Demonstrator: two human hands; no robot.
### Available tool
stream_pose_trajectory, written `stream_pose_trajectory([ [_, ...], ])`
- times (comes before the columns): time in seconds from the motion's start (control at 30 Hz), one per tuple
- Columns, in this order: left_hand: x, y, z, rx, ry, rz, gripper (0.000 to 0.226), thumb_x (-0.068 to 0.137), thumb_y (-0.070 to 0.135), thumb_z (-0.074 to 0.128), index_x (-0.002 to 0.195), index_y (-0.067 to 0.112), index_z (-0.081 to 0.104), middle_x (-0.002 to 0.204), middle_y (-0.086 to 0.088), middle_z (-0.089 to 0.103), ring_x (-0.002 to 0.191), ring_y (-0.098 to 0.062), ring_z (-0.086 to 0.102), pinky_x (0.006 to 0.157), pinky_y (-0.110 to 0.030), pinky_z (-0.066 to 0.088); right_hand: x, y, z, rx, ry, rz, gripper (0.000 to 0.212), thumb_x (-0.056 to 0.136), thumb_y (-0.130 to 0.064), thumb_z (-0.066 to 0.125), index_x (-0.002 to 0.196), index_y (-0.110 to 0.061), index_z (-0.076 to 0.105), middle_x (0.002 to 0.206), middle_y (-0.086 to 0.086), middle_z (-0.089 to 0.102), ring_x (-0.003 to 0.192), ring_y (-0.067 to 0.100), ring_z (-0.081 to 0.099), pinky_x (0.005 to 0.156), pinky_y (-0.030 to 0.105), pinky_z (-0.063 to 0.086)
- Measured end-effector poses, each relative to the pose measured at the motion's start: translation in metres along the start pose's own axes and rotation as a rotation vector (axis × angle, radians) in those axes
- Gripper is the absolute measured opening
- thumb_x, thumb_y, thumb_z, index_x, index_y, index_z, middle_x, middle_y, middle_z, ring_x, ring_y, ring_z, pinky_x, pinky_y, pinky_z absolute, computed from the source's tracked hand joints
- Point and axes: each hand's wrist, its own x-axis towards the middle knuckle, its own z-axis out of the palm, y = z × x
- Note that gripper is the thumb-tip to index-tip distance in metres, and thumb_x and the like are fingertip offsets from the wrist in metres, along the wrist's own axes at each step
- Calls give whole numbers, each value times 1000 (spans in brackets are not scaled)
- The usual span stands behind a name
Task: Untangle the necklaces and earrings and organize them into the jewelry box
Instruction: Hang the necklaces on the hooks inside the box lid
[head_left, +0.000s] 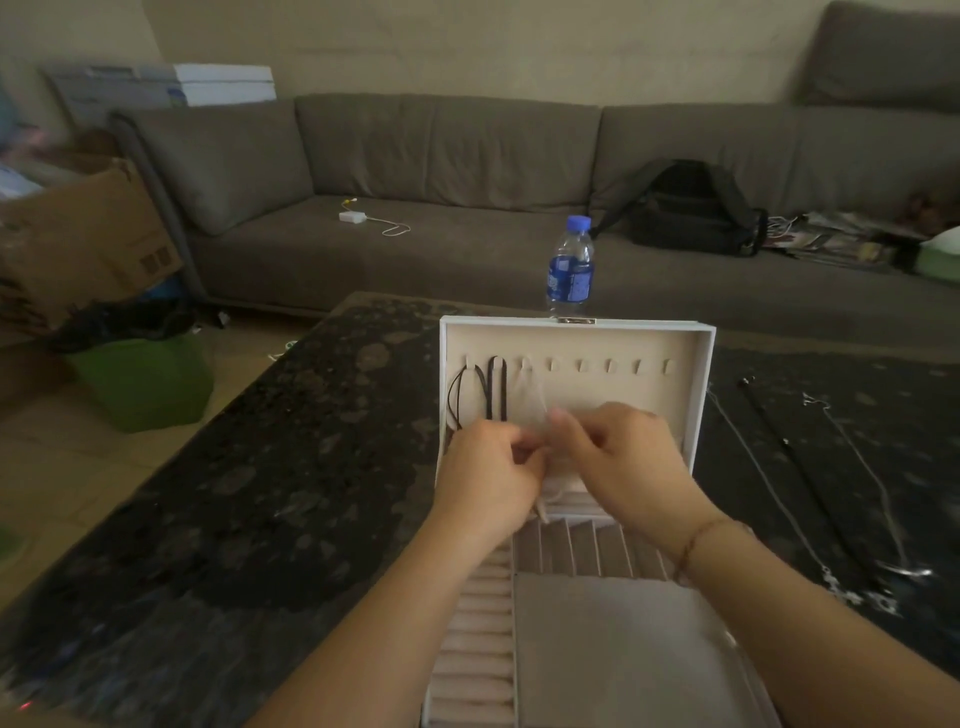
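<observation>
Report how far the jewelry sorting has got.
Done: two dark cord necklaces hang from the first hooks in the jewelry box lid. In hand: the left hand and right hand together pinch a pale necklace hanging from the third hook. Left: several chains lie on the table right of the box; five hooks are bare. No earrings visible.
</observation>
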Motion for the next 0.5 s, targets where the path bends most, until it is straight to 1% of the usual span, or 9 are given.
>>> stream_pose_trajectory([
  [0.07,-1,-1,-3,-67,-32,-26,15,94,19,63,88,19,77,71,1,73,66,-14,71,67,-43,60,11,-5,0,-29,-119,36,40,94,-54,46,76,-30,73,61,-6,65,56,5,59,52,14,47],
  [0.13,-1,-2,-6,-119,-31,-23,18,91,13,61,84,16,77,68,-4,73,65,-18,71,64,-45,60,16,-5,3,-15,-169,57,38,93,-50,53,80,-24,77,63,-2,68,57,7,59,58,21,52],
  [0.17,-1,-3,-6,-127,-30,-18,18,91,12,61,82,14,77,67,-5,72,62,-17,70,63,-41,60,18,-3,4,49,-163,69,33,93,-44,57,80,-22,78,66,0,69,61,10,61,63,25,55],
  [0.23,-2,-3,-8,-82,-42,3,21,91,19,65,76,11,76,63,-7,70,55,-16,64,58,-37,56,18,0,3,129,-154,58,24,92,-34,62,80,-21,77,72,3,70,70,18,63,70,31,56],
  [0.3,-3,-3,-9,-27,-59,55,24,88,29,71,72,12,75,64,-8,67,59,-21,63,62,-40,55,15,3,0,131,-140,50,20,92,-29,64,79,-20,76,75,4,68,73,20,63,68,27,55],
  [0.33,-4,-2,-11,-13,-44,94,20,86,33,74,75,16,76,68,-3,67,63,-17,63,63,-37,55,14,4,-4,111,-124,48,19,92,-29,63,79,-20,75,77,2,67,73,17,62,64,23,53],
  [0.37,-4,-2,-12,-1,-9,129,14,83,35,76,81,21,77,75,4,68,69,-10,63,66,-30,55,14,5,-8,80,-116,40,19,92,-29,62,79,-21,74,79,-2,65,73,13,61,62,18,49],
  [0.43,-5,-1,-16,45,53,137,21,83,36,77,100,26,74,94,13,69,86,1,63,77,-19,53,14,7,-18,48,-143,42,18,93,-31,60,78,-26,70,82,-7,64,73,6,61,63,12,47],
  [0.5,-8,-3,-17,128,19,97,29,87,35,72,115,26,70,107,13,69,97,-2,64,86,-24,55,15,9,-25,52,-168,70,20,93,-31,60,76,-28,69,75,-4,68,69,7,64,63,13,50],
])
